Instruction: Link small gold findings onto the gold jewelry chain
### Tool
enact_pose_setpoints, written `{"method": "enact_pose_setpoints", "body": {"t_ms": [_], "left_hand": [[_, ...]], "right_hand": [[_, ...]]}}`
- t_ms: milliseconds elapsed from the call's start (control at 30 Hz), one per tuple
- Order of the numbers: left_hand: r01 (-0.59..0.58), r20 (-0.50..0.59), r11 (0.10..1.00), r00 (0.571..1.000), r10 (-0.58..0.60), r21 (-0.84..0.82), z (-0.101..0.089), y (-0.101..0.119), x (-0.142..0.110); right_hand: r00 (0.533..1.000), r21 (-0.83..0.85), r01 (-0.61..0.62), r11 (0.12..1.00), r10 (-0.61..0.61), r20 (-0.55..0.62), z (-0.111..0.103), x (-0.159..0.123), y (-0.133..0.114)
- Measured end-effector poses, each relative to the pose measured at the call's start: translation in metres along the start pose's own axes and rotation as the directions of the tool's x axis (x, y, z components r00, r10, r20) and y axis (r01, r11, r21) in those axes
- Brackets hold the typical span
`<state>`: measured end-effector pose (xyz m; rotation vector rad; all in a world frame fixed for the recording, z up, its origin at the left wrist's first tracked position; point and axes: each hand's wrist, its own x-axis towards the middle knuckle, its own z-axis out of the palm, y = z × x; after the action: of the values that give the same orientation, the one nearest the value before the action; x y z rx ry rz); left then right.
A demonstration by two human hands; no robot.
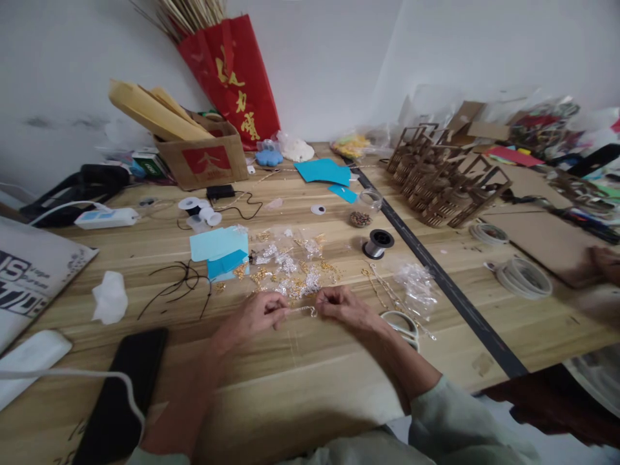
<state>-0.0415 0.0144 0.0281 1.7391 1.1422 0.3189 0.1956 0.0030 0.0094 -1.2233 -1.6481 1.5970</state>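
My left hand pinches one end of a short, thin chain just above the wooden table. At the chain's other end, my right hand has its fingertips pressed together, and a small curl of the chain hangs beside them. Just beyond both hands lie heaps of small silver and gold jewelry findings on clear plastic. Right of my right hand are loose gold and silver chains, a clear plastic bag and white-handled scissors, partly behind my forearm.
A spool of wire and a jar of brown beads stand beyond the chains. Teal paper sheets and black cords lie left. A black phone is front left. Small wooden lantern frames stand back right. Another person's hand shows far right.
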Motion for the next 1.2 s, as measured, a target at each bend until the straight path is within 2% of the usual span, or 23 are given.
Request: {"method": "enact_pose_setpoints", "body": {"t_ms": [133, 200, 300, 433, 533, 667, 800, 933, 1100, 1200], "left_hand": [[0.024, 0.026, 0.938, 0.999, -0.035, 0.345, -0.009, 0.015, -0.011], [0.010, 0.011, 0.899, 1.000, -0.017, 0.437, -0.012, 0.019, -0.015], [-0.055, 0.072, 0.866, 0.997, 0.022, 0.497, -0.014, 0.021, -0.022], [-0.067, 0.181, 0.871, 0.983, -0.026, 0.487, -0.005, 0.012, -0.035], [-0.085, 0.186, 0.890, 0.983, 0.000, 0.448, 0.007, 0.003, -0.047], [-0.056, 0.130, 0.922, 0.991, 0.006, 0.384, 0.016, 0.003, -0.058], [-0.027, 0.156, 0.908, 0.987, -0.043, 0.419, 0.009, 0.010, -0.060], [0.026, 0.183, 0.917, 0.977, -0.108, 0.398, 0.001, 0.007, -0.060], [0.038, 0.188, 0.933, 0.976, -0.112, 0.357, 0.001, -0.003, -0.065], [0.047, 0.148, 0.933, 0.983, -0.106, 0.357, 0.000, -0.006, -0.069]], "right_hand": [[0.996, -0.033, 0.027, 0.999, -0.025, 0.081, -0.003, 0.000, 0.004], [0.995, -0.074, 0.061, 0.995, -0.054, 0.086, -0.004, 0.000, 0.006], [0.994, -0.199, 0.096, 0.975, -0.084, 0.068, -0.003, -0.001, 0.008], [0.994, -0.334, 0.109, 0.936, -0.103, 0.037, 0.000, -0.002, 0.006], [0.993, -0.403, 0.112, 0.908, -0.112, 0.024, 0.002, -0.004, 0.003], [0.996, -0.445, 0.080, 0.892, -0.088, 0.002, 0.003, -0.005, 0.001], [0.997, -0.423, 0.072, 0.903, -0.080, -0.001, 0.002, -0.004, 0.004], [0.996, -0.424, 0.069, 0.903, -0.087, -0.024, 0.002, -0.003, 0.003], [0.996, -0.441, 0.054, 0.896, -0.082, -0.046, 0.003, -0.003, 0.002], [0.994, -0.454, 0.047, 0.890, -0.085, -0.064, 0.004, -0.002, 0.002]]}}
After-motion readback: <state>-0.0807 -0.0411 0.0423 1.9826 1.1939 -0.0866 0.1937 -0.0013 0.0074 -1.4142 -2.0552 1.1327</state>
